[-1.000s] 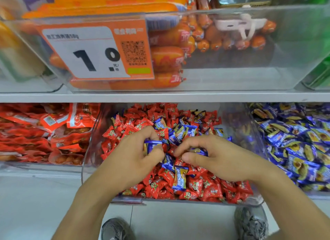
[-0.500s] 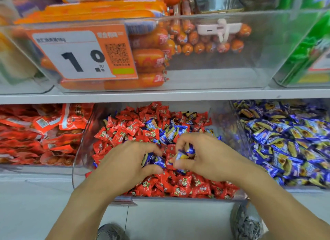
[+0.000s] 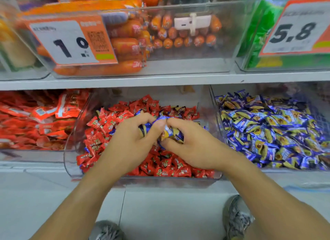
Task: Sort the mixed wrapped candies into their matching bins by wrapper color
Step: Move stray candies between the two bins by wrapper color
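Blue-wrapped candies (image 3: 171, 132): a small bunch held up over the centre bin, between both hands. Left hand (image 3: 132, 141) has fingers curled round several blue wrappers (image 3: 143, 130); thumb tip meets the right hand's at the top of the bunch. Right hand (image 3: 194, 147) grips blue/yellow pieces, fingers curled under, thumb on top. Exact count in each hand can't be read, wrappers overlap & are blurred.

Centre clear bin (image 3: 114, 180): mostly red-wrapped candies (image 3: 160, 166), w/ a few stray blue ones showing near the back (image 3: 178, 108) and at left front edge. Hands sit just above the red pile, approx. mid-bin.

Right clear bin (image 3: 214, 104), just beside centre bin: filled w/ blue/yellow wrapped candies (image 3: 267, 129), same look as those held.

Left of centre bin: red snack packets (image 3: 41, 118) in another clear container.

Upper shelf (image 3: 160, 80): clear bin of orange sausages (image 3: 128, 46) w/ orange price tag (image 3: 71, 41) reading 1 0; white clip (image 3: 192, 22) on bin front. Far right, green packs behind a tag (image 3: 294, 34) reading 5.8.

Below: pale tile floor, two grey shoes (image 3: 235, 220) at frame bottom
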{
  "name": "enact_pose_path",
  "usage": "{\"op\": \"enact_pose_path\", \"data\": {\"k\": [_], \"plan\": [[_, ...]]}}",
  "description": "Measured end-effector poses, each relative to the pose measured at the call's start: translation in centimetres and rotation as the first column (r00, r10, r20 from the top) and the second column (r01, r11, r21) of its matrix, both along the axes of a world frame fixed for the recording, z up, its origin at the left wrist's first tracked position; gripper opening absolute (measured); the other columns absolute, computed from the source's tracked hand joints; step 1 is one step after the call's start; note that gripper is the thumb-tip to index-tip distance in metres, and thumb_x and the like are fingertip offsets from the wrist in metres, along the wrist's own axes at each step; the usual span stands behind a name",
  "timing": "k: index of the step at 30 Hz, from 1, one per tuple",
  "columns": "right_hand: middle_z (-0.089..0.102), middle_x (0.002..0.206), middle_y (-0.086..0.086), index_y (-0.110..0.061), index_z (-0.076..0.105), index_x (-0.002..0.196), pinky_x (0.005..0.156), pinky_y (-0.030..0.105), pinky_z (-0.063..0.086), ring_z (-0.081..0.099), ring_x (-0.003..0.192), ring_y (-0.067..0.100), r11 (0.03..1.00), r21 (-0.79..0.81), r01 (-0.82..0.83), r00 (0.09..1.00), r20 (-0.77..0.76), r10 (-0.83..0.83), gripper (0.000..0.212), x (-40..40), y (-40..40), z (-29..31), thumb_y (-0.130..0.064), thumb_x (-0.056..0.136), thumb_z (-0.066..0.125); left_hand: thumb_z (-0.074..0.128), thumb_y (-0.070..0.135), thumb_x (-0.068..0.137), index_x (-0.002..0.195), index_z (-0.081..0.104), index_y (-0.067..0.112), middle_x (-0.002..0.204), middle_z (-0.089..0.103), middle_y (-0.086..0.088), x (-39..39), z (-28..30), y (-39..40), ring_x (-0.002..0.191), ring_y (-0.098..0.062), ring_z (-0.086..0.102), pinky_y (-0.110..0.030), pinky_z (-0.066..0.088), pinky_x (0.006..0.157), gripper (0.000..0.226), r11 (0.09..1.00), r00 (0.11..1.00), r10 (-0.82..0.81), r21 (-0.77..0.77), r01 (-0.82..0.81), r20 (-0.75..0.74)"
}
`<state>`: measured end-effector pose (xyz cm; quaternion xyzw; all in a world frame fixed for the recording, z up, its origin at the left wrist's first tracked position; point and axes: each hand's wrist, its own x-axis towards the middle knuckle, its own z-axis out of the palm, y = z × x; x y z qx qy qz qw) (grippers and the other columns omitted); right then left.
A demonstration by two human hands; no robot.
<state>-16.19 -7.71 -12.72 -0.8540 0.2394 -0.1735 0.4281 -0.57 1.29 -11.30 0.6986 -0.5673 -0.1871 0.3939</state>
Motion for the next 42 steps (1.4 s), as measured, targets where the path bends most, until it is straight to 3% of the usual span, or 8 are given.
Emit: {"op": "enact_pose_path", "data": {"k": [11,15,18,23,27,35,39,42], "plan": [[0.07,0.109,-0.014,-0.022,0.067,0.124,0.088,0.02,0.048,0.064,0.101,0.003,0.918,-0.17,0.359,0.888,0.364,-0.28,0.034,-4.7,-1.0,0.8,-0.03,0.091,0.07,0.046,0.04,0.099,0.07,0.063,0.018,0.057,0.057,-0.003,-5.3,1.4,-4.1,0.047,-0.017,0.042,-0.029,0.033,0.046,0.04,0.989,0.98,-0.125,-0.099,0.111,-0.155],[0.058,0.074,-0.03,-0.03,0.067,0.117,0.069,0.008,0.037,0.055,0.071,0.0,0.897,-0.102,0.431,0.858,0.353,-0.373,0.026,-9.3,-3.2,1.2,-0.019,0.094,0.066,0.05,0.05,0.096,0.075,0.064,0.021,0.061,0.064,-0.005,-8.1,1.9,-5.5,0.054,-0.026,0.056,-0.039,0.044,0.055,0.039,0.975,0.973,-0.22,-0.016,0.22,-0.069],[0.06,0.07,-0.023,-0.035,0.067,0.114,0.061,0.019,0.041,0.051,0.058,0.004,0.85,-0.064,0.524,0.824,0.292,-0.486,0.024,-12.7,-5.6,1.0,-0.022,0.094,0.065,0.057,0.049,0.092,0.081,0.063,0.025,0.059,0.065,-0.001,-10.3,1.9,-7.1,0.04,-0.007,0.045,-0.023,0.034,0.046,0.027,0.95,0.951,-0.301,0.104,0.293,0.073],[0.069,0.083,-0.008,-0.036,0.065,0.106,0.066,0.036,0.048,0.063,0.073,0.022,0.762,-0.133,0.633,0.773,0.138,-0.619,0.014,-14.7,-7.7,0.7,-0.032,0.093,0.061,0.068,0.037,0.087,0.093,0.063,0.029,0.088,0.06,0.009,-14.3,2.4,-10.7,0.079,-0.001,0.055,-0.024,0.041,0.074,0.011,0.923,0.906,-0.384,0.111,0.369,0.18],[0.065,0.103,0.005,-0.025,0.062,0.119,0.07,0.029,0.039,0.061,0.093,0.026,0.685,-0.102,0.721,0.691,0.046,-0.721,0.029,-14.2,-8.3,0.1,-0.034,0.092,0.063,0.071,0.056,0.076,0.116,0.045,0.036,0.109,0.052,0.001,-15.0,1.1,-12.9,0.105,-0.017,0.048,-0.035,0.039,0.091,0.052,0.923,0.887,-0.373,0.201,0.327,0.27],[0.047,0.122,0.012,-0.03,0.052,0.14,0.114,0.042,0.029,0.036,0.129,0.032,0.791,-0.22,0.571,0.785,-0.135,-0.605,0.049,-11.2,-7.8,1.3,-0.037,0.093,0.063,0.051,0.041,0.091,0.116,0.061,0.027,0.113,0.055,0.01,-6.2,-1.5,-7.2,0.111,-0.014,0.046,-0.039,0.038,0.101,0.03,0.984,0.895,-0.176,0.063,0.165,0.409],[0.068,0.109,0.003,-0.024,0.069,0.119,0.092,0.019,0.034,0.052,0.106,0.014,0.799,-0.376,0.469,0.868,0.028,-0.497,0.028,-8.3,-7.2,1.1,-0.021,0.092,0.066,0.045,0.066,0.087,0.133,0.056,0.025,0.131,0.056,0.007,-1.8,-4.0,-4.4,0.132,-0.013,0.04,-0.031,0.031,0.114,0.062,0.89,0.832,-0.372,0.414,0.193,0.412],[0.066,0.096,-0.002,-0.02,0.072,0.109,0.08,0.001,0.032,0.051,0.087,-0.002,0.821,-0.439,0.366,0.93,0.145,-0.337,0.022,-6.0,-5.7,1.6,-0.015,0.088,0.069,0.057,0.062,0.085,0.121,0.063,0.025,0.117,0.061,0.008,-0.6,-4.2,-4.2,0.121,-0.014,0.047,-0.035,0.04,0.105,0.051,0.9,0.795,-0.359,0.408,0.156,0.489]]}}
